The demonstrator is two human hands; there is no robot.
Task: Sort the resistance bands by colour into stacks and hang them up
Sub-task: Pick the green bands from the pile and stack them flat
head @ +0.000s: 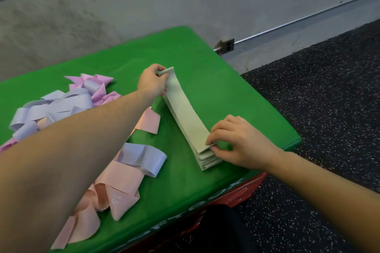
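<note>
A flat stack of pale green resistance bands (pixel 189 121) lies on the green soft box (pixel 205 63). My left hand (pixel 152 80) pinches the far end of the top green band, which is lifted slightly. My right hand (pixel 240 141) pinches the near end of the same band at the stack's front corner. To the left lie loose bands in a heap: lavender ones (pixel 51 109), a lavender loop (pixel 144 158), pink-violet ones (pixel 96 84) and peach-pink ones (pixel 115 191). My left forearm hides part of the heap.
The green box top ends at an edge on the right (pixel 296 139) and at the front, over a red side panel (pixel 242 193). Dark speckled floor (pixel 318 98) lies to the right. A grey wall (pixel 144 6) with a metal rail and bracket (pixel 226 45) stands behind.
</note>
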